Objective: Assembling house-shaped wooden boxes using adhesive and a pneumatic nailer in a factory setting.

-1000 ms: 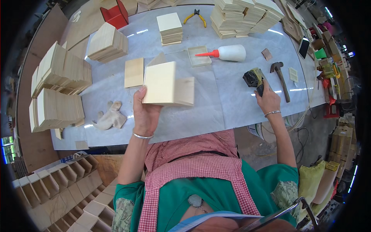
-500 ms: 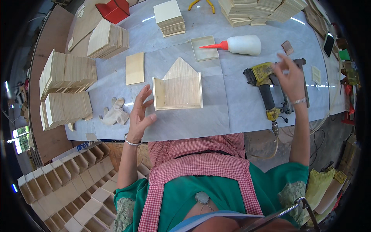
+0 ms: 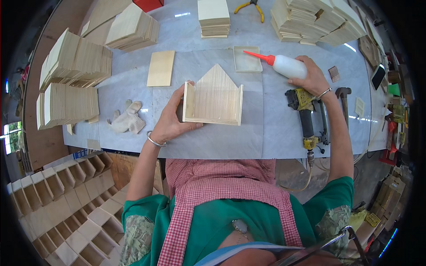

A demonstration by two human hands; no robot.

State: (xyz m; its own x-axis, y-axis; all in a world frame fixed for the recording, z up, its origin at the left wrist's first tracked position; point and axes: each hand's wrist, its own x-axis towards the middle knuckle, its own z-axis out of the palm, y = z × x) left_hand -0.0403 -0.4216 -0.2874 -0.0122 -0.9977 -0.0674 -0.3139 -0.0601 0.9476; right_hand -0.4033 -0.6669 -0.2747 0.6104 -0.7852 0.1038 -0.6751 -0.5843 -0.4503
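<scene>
My left hand (image 3: 174, 119) grips the left side of a small wooden box (image 3: 216, 95) with a peaked back panel. Its thumb lies along the front edge, and the other fingers are partly hidden behind the side wall. My right hand (image 3: 311, 76) is wrapped round the base of a white glue bottle (image 3: 289, 66) with a red nozzle. The nozzle points left, over a shallow clear tray (image 3: 247, 60). Just below my right hand lies a yellow and black nail gun (image 3: 306, 113) with its hose, beside a hammer (image 3: 343, 99). A loose thin wooden panel (image 3: 160, 68) rests behind the box.
Stacks of thin wooden panels (image 3: 71, 104) stand at the left, with more panel stacks (image 3: 214, 17) at the back. A white glove (image 3: 127, 117) lies left of my left hand. Yellow-handled pliers (image 3: 250, 8) are at the back. Several wooden boxes (image 3: 84, 208) stand below the table's left edge.
My right hand has gone from above the nail gun to the glue bottle, grasped it and tilted it. My left hand has closed on the box's side.
</scene>
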